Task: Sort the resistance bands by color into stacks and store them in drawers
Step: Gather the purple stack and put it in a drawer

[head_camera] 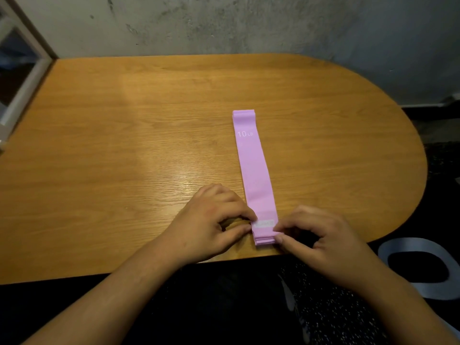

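Observation:
A stack of pink resistance bands, the top one marked "10 LB", lies lengthwise on the wooden table, its near end close to the front edge. My left hand pinches the near end's left edge between thumb and fingers. My right hand pinches the near end's right corner with curled fingers. The layered edges of the stack show between the two hands.
A grey band lies looped below the table's edge at the lower right. A rough grey wall stands behind the table, and a window frame at the left. No drawers are in view.

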